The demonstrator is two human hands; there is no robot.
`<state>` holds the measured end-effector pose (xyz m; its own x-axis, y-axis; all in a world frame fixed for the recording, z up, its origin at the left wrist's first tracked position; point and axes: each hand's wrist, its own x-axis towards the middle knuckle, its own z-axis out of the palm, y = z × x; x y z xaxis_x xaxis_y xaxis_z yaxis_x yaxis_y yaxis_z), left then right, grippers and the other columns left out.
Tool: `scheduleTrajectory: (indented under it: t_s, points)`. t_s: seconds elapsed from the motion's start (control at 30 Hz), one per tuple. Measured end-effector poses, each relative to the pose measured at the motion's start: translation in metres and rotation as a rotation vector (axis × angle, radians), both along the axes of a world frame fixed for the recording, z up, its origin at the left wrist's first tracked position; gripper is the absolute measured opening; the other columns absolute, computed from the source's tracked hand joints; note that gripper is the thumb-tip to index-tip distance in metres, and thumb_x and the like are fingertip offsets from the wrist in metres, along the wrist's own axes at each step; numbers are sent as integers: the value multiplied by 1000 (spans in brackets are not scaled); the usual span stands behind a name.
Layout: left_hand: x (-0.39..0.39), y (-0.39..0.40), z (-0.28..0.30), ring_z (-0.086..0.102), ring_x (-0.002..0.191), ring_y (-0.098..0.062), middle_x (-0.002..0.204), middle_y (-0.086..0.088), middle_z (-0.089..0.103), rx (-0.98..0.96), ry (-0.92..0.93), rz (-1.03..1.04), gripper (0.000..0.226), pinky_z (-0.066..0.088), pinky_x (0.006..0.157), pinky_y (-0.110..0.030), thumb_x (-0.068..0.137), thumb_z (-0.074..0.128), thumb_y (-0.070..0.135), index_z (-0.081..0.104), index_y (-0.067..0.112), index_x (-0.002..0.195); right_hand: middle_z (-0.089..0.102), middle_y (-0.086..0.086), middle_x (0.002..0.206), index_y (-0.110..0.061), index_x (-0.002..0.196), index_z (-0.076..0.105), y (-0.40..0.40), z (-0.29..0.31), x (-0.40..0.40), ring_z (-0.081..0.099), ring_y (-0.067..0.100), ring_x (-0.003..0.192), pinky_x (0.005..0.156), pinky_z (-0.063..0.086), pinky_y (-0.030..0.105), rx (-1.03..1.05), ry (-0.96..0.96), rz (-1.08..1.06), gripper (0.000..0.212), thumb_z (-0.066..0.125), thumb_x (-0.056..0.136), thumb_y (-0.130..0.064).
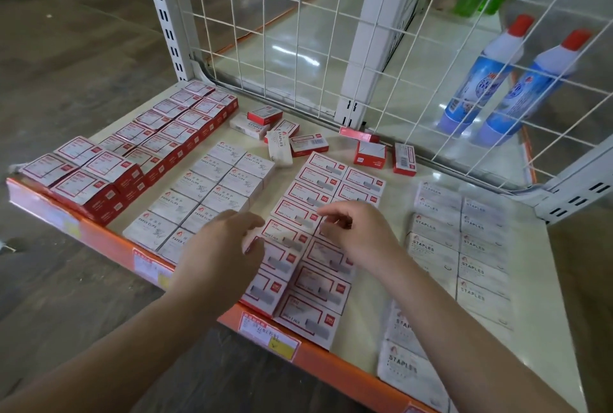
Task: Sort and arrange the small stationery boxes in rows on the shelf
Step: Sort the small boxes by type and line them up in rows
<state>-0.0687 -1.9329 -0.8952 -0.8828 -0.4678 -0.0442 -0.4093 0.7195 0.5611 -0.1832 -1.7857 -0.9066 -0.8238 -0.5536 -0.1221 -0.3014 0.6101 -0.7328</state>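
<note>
On the cream shelf [414, 174], small boxes lie in rows. Red boxes [109, 167] are stacked at the left, white paper-clip boxes [212, 187] sit beside them, red-bordered staple boxes [331, 187] fill the middle, and white staples boxes [464, 240] lie at the right. Several loose boxes [308, 145] lie scattered at the back. My left hand [225, 243] hovers at the left edge of the middle rows, its fingertips touching a box there. My right hand [361, 233] hangs over the same rows with loosely curled fingers and holds nothing.
A white wire grid [298, 47] walls the shelf's back, with slotted uprights [166, 14] at the corners. Two blue bottles [487, 74] with red caps lean behind the grid at the right. The orange front rail [331, 366] carries price tags.
</note>
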Motion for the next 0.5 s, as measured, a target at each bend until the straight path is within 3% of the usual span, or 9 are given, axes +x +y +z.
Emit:
scheduleTrajectory:
  t_s: [0.13,0.23,0.37,0.5]
  points:
    - [-33,17,6,47,90,-1,125,6,54,-20,15,-116,33,40,67,-10,92,52,21,52,24,125,59,-9,97,-18,114,63,18,1,-26,52,2,83,68,38,7,76,52,-86,25,59,90,-16]
    - [-55,29,6,53,99,-6,128,5,53,17,1,-182,35,47,79,-17,92,52,21,51,25,127,63,-3,109,-16,113,64,30,0,-44,52,4,86,66,38,8,111,96,-155,23,57,91,-14]
    - [-81,47,6,50,117,-12,135,5,49,42,-49,-224,37,43,90,-23,93,50,23,49,26,130,65,-1,112,-15,108,67,43,0,-66,51,4,85,78,39,17,101,110,-268,21,55,91,-11]
    - [-105,57,-1,44,125,-13,139,5,45,48,-90,-299,38,39,96,-24,94,49,21,48,25,132,66,0,106,-15,100,68,54,-9,-90,52,5,83,67,34,12,127,167,-366,17,55,90,-11]
